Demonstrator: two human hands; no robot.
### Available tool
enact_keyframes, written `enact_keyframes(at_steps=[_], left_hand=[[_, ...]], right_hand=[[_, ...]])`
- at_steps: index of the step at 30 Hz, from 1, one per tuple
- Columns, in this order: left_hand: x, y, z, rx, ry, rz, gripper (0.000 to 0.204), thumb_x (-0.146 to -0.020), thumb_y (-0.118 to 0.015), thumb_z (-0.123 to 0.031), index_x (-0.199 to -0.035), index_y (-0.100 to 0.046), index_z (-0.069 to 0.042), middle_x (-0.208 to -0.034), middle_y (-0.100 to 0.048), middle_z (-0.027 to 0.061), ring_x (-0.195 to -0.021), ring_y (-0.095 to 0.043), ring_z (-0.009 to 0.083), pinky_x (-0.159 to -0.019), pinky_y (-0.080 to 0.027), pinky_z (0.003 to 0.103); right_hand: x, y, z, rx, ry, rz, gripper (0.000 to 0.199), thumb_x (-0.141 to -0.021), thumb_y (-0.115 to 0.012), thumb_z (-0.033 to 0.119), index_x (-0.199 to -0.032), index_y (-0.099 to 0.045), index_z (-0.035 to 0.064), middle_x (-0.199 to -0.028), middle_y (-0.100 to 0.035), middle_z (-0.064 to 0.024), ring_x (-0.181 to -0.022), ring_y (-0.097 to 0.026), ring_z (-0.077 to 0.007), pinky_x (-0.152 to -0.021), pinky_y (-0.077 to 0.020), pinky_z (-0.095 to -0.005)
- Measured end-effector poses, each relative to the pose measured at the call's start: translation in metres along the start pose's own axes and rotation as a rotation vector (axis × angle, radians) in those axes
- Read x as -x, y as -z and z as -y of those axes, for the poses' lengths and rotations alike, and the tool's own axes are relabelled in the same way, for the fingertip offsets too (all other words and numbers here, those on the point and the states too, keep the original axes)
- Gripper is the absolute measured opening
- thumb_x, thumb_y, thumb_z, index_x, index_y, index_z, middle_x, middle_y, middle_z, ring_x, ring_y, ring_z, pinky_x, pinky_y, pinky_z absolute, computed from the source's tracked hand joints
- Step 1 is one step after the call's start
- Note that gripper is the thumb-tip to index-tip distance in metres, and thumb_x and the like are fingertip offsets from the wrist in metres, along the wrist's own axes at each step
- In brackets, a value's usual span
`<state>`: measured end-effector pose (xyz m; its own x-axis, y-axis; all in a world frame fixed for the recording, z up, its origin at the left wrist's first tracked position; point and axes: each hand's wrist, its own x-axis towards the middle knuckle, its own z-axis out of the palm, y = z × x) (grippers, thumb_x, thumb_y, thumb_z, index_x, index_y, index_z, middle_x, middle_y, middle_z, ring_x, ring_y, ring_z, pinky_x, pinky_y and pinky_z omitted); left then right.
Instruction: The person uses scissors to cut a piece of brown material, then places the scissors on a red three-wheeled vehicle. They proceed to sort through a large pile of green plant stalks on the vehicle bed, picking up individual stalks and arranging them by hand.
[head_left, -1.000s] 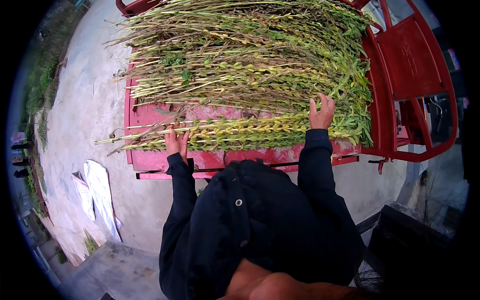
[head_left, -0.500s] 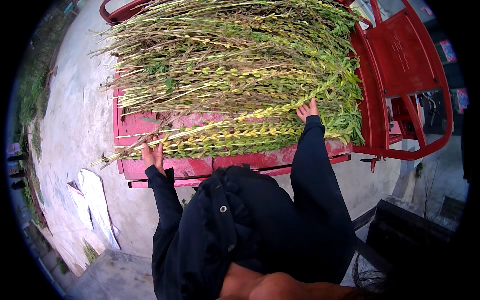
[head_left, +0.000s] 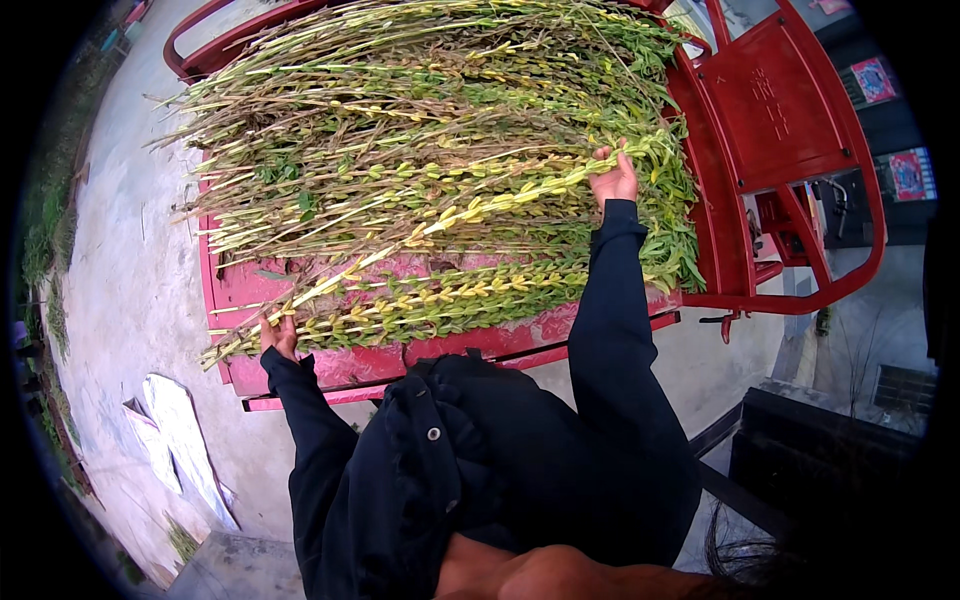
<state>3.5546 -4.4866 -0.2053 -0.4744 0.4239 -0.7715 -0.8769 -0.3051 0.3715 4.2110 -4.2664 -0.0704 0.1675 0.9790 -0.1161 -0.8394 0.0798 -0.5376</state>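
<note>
Pod-bearing stalk [head_left: 475, 208]: stretched aslant between the two hands, its bare stem end at the left hand and its leafy top at the right; yellow-green pods are borne along the span.
Left hand [head_left: 281, 337]: closed about the stem end, nearer the body; by how many stems it is filled cannot be told.
Right hand [head_left: 616, 180]: clamped on the stalk near its top, farther from the body, with the thumb and fingers brought around it.
Spacing: the hands are held well apart.
Lower row of stalks [head_left: 440, 296]: laid below the raised stalk, between the hands and the body.
Large heap of stalks [head_left: 400, 110]: spread beyond both hands, its leafy tops gathered around and past the right one.
Red cart bed [head_left: 240, 288]: seen bare just beyond the left hand, under the stalks.
Red metal frame [head_left: 775, 110]: stood to the right of the right hand.
White sheet [head_left: 180, 425]: left on the ground, off to the left of the left hand.
</note>
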Motion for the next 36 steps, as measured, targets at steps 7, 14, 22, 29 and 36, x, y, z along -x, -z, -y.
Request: enact_keyframes(at_steps=[7, 14, 22, 29, 36], left_hand=[[-0.046, 0.006, -0.019, 0.093, 0.014, -0.108, 0.023, -0.089, -0.05, -0.016, -0.109, -0.052, -0.005, -0.108, -0.056, 0.0096, -0.1, -0.054, 0.0248, -0.087, -0.044, 0.044], [-0.041, 0.012, -0.008, -0.346, -0.057, -0.102, 0.025, -0.089, -0.048, -0.023, -0.103, -0.055, -0.004, -0.104, -0.056, 0.0098, -0.097, -0.053, 0.0261, -0.089, -0.041, 0.046], [-0.063, 0.065, -0.013, -0.502, -0.103, -0.077, 0.031, -0.089, -0.047, -0.021, -0.117, -0.042, -0.008, -0.114, -0.051, 0.0097, -0.105, -0.05, 0.0278, -0.087, -0.043, 0.05], [-0.096, 0.075, -0.028, -0.39, 0.047, -0.263, 0.024, -0.088, -0.048, -0.016, -0.109, -0.047, -0.004, -0.108, -0.053, 0.0127, -0.103, -0.052, 0.0299, -0.087, -0.044, 0.048], [-0.067, 0.063, -0.005, -0.632, -0.111, -0.241, 0.039, -0.081, -0.053, -0.006, -0.117, -0.037, -0.008, -0.103, -0.053, 0.0161, -0.091, -0.054, 0.0295, -0.07, -0.047, 0.045]], right_hand=[[0.029, -0.053, 0.035, 0.225, 0.218, 0.085, 0.043, -0.082, -0.05, 0.001, -0.119, -0.037, 0.0192, -0.103, -0.055, -0.0106, -0.094, -0.054, -0.0246, -0.074, -0.0474, -0.0399], [0.071, 0.071, 0.006, 0.679, 0.058, -0.592, 0.098, -0.075, -0.06, -0.005, -0.136, 0.013, 0.0172, -0.094, -0.055, -0.0194, -0.077, -0.061, -0.0291, -0.06, -0.0471, -0.041], [0.158, 0.195, -0.028, 0.762, -0.116, -1.067, 0.084, -0.074, -0.064, 0.001, -0.136, -0.008, 0.0147, -0.108, -0.051, -0.0188, -0.083, -0.06, -0.0318, -0.064, -0.0493, -0.0416], [0.161, 0.206, -0.043, 0.902, -0.294, -1.017, 0.083, -0.078, -0.057, -0.001, -0.138, -0.002, 0.0173, -0.113, -0.05, -0.0202, -0.088, -0.06, -0.0303, -0.056, -0.0498, -0.0387], [0.167, 0.237, -0.051, 2.126, -0.058, -0.995, 0.078, -0.064, -0.073, 0.015, -0.129, -0.03, 0.0114, -0.104, -0.051, -0.0251, -0.095, -0.052, -0.039, -0.079, -0.0442, -0.047]])
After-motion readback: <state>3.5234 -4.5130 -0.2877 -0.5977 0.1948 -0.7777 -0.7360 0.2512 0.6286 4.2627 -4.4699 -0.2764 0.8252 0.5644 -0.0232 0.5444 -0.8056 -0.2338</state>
